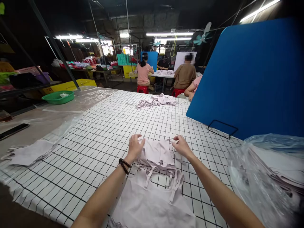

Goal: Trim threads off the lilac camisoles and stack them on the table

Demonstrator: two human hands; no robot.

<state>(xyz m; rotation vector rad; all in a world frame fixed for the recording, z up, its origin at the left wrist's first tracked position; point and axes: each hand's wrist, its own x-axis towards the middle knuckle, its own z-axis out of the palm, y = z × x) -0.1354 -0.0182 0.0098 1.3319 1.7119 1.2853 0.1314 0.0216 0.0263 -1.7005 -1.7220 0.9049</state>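
Note:
A pale pink strappy top, like a camisole [158, 152], lies flat on the grid-patterned tablecloth in front of me. My left hand [136, 148] is at its upper left corner, thumb spread from the curled fingers and touching the cloth edge. At the upper right corner, thumb and forefinger of my right hand [182, 146] come together on the garment's edge by a thin strap. Closer to me, more pale pink garments [154, 202] lie with straps loose, partly under the first one. A dark bead bracelet [124, 166] circles my left wrist.
A folded garment stack [33, 152] lies left, near a phone [14, 131] and green basket [58, 97]. Farther back is a garment heap [156, 100]. On the right stand a blue board [247, 79] and a plastic bag of garments [268, 177]. Several people sit beyond.

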